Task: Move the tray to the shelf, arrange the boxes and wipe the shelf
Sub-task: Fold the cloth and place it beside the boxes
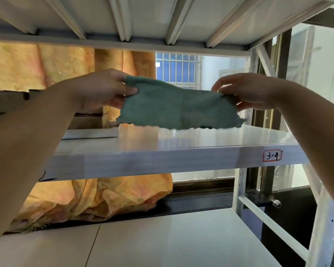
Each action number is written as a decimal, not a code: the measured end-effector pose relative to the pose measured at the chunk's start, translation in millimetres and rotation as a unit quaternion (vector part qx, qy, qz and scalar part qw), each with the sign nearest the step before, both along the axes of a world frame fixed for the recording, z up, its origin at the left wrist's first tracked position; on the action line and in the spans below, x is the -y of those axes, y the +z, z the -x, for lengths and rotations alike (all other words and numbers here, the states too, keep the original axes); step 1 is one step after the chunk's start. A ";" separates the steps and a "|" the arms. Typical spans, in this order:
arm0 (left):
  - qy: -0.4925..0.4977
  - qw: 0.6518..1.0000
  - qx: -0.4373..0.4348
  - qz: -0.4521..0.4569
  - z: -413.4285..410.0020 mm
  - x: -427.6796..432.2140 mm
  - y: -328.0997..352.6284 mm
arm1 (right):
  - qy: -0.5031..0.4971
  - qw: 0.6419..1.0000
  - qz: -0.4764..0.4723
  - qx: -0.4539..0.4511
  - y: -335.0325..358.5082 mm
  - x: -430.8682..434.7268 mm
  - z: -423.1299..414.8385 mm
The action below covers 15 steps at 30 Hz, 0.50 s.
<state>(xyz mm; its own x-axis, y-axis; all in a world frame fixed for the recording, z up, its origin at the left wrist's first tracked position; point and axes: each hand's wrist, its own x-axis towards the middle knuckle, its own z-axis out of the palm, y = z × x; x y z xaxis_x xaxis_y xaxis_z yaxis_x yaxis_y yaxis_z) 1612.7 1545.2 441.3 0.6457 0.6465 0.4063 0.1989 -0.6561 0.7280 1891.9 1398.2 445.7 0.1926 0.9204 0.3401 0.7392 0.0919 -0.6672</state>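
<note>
Handwriting on the red-bordered label (pixel 273 155) stuck to the front edge of the shelf (pixel 162 160) reads "3-4". Both arms reach forward at shelf height. The left hand (pixel 104 89) pinches the green cloth (pixel 179 106) at its upper left corner, thumb over curled fingers. The right hand (pixel 247 91) pinches its right edge. The cloth hangs spread between them, just above the white shelf surface.

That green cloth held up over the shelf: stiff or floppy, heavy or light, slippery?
Probably floppy: the green cloth sags between the left hand and right hand pinching its upper corners. Likely light, since fingertip pinches alone carry it. Its fuzzy surface should drag rather than skid on the glossy shelf.
</note>
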 end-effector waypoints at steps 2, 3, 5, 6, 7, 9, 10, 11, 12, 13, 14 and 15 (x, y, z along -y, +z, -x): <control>0.006 0.999 0.037 0.001 -0.3 -2.7 1.9 | 0.019 0.999 -0.020 -0.046 2.8 -2.8 -2.7; 0.007 0.999 0.049 0.004 -0.6 -3.9 2.1 | 0.030 0.997 -0.022 -0.065 2.9 -5.0 -4.0; 0.007 0.998 0.068 0.017 -1.3 -7.1 1.3 | 0.052 0.994 -0.011 -0.094 1.6 -9.4 -6.5; 0.014 0.997 0.070 0.020 -2.1 -9.4 -0.1 | 0.063 0.992 -0.002 -0.107 0.8 -11.1 -8.5; 0.032 0.998 0.059 0.007 -3.1 -12.3 -1.7 | 0.072 0.991 0.011 -0.113 0.0 -12.9 -11.3; 0.105 0.993 0.016 -0.053 -4.8 -18.8 -4.5 | 0.063 0.994 0.038 -0.081 -2.4 -17.7 -17.4; 0.131 0.989 0.008 -0.067 -6.6 -21.9 -5.8 | 0.037 0.997 0.044 -0.044 -4.0 -21.3 -20.1; 0.138 0.988 0.018 -0.061 -8.9 -25.2 -7.0 | 0.004 0.999 0.041 -0.008 -5.3 -25.5 -21.8; 0.129 0.990 0.041 -0.031 -11.2 -27.1 -7.9 | -0.028 0.999 0.026 0.012 -6.2 -30.1 -22.1; 0.109 0.992 0.069 0.015 -14.2 -28.5 -9.3 | -0.055 0.998 0.002 0.008 -6.6 -34.9 -21.2; 0.084 0.990 0.094 0.067 -17.2 -29.1 -10.4 | -0.074 0.997 -0.029 -0.016 -6.6 -40.1 -19.4; 0.062 0.986 0.113 0.109 -20.0 -30.6 -11.2 | -0.085 0.993 -0.059 -0.062 -6.7 -45.1 -17.9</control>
